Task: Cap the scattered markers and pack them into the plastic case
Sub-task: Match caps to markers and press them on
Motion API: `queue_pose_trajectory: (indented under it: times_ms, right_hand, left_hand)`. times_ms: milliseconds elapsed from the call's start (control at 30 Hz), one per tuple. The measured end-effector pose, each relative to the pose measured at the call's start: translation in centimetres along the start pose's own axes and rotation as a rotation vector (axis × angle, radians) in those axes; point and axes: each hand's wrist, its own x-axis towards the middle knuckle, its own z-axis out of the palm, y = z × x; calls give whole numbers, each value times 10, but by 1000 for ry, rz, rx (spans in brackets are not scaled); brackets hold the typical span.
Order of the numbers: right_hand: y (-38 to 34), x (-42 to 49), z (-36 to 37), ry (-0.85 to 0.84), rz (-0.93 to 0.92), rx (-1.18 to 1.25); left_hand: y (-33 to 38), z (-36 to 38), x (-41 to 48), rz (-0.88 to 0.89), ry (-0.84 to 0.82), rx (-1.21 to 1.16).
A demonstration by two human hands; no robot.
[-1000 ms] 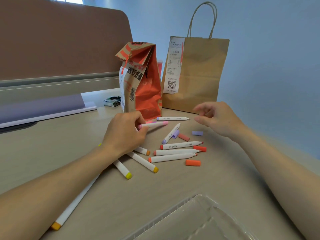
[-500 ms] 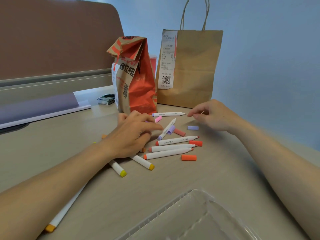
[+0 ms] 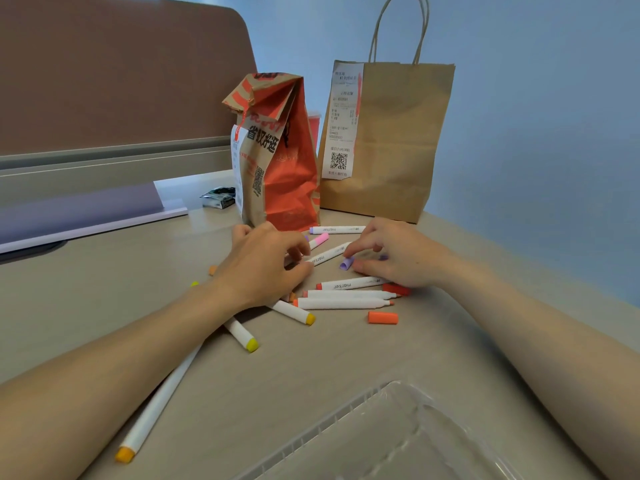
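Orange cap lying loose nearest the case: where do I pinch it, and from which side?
I'd pinch the orange cap across its short width, at mid-length, coming straight down from above. It lies flat on its side on the table, apart from the markers, with bare table before and behind it.

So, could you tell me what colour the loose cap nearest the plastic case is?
The cap is orange; the head view shows it best.

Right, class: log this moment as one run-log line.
left hand: pinches white marker | right hand: pinches purple cap | plastic case: no markers seen inside
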Motion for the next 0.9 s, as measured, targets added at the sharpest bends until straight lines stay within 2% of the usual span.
queue_pose_trajectory:
  times_ms: [200,433,567,667,767,900]
  right_hand:
    - [-6,6,2,-7,26,-71]
    - [-4,5,5,16,58,-54]
    - [4,-2,-7,198,131,243]
    - [18,-4,-14,332,161,288]
    - [22,-4,-15,350,170,387]
    - [18,-4,-15,356,158,392]
  left_hand:
    - [1,0,4,-148,-56,29]
    - [1,2,3,-157,8,55]
    - [-1,0,2,-157,132,-4]
    - [-3,-2,1,-134,201,-84]
    - [-3,-3,0,-97,243,-119]
    - [-2,-4,-1,-70,249,-144]
